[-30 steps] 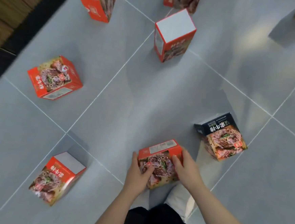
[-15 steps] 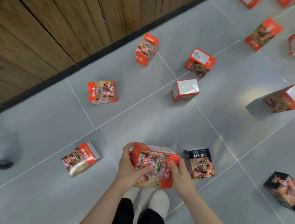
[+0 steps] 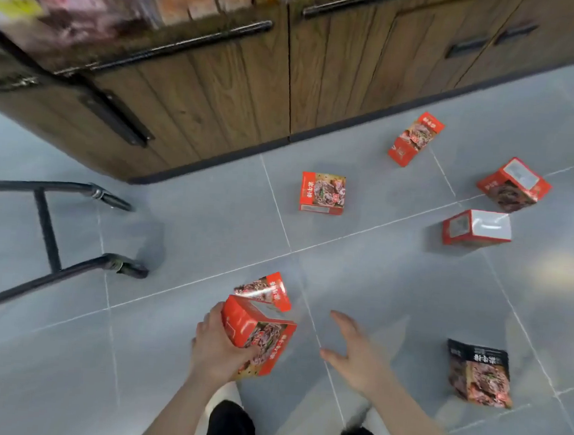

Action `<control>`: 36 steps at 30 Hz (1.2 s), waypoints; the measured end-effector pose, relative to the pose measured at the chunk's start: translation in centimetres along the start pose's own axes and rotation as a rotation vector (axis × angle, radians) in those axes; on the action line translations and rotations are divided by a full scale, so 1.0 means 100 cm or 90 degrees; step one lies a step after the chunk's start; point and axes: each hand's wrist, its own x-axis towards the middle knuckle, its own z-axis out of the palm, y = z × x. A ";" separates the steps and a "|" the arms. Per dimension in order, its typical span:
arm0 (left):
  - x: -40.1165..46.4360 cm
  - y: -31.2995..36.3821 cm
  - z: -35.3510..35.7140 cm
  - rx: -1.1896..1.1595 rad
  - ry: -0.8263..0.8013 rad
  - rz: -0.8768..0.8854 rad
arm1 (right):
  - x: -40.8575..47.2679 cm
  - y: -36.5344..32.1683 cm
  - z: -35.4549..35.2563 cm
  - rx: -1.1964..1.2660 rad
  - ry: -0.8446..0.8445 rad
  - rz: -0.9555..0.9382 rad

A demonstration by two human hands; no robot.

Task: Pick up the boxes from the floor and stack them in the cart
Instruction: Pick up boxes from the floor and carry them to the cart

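A red food box (image 3: pixel 258 339) is held in the left hand (image 3: pixel 217 348) at the lower centre of the frame, above the grey tiled floor (image 3: pixel 209 231). The fingers are curled round its near lower edge and left side, clamped on the carton. The box is tilted: its long axis runs from the upper left down toward the lower right, with a plain red end panel turned to the upper left and the printed meat picture facing the camera. The right hand (image 3: pixel 353 354) is held just beside the box, apart from it, with the fingers spread and straight and nothing in its grasp.

Directly behind the held box, a 2nd red box (image 3: pixel 266 291) lies on the floor, partly hidden by it. 4 more red boxes are scattered on the tiles: 1 lying flat at centre (image 3: pixel 322 193), 1 standing tilted near the cabinet base at upper right (image 3: pixel 415 139), 1 with a white label upward at the right edge (image 3: pixel 514 184), and 1 with a white face upward just below it (image 3: pixel 476 228). A black box (image 3: pixel 479 373) with a similar meat picture lies at lower right.

The black tubular frame of a cart (image 3: pixel 47 229) is seen at the left edge. Wooden cabinets (image 3: pixel 221 75) with black handles fill the upper part of the frame.
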 end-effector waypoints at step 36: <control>0.073 -0.153 -0.119 0.149 0.121 -0.032 | 0.153 -0.170 0.104 -0.512 0.001 -0.344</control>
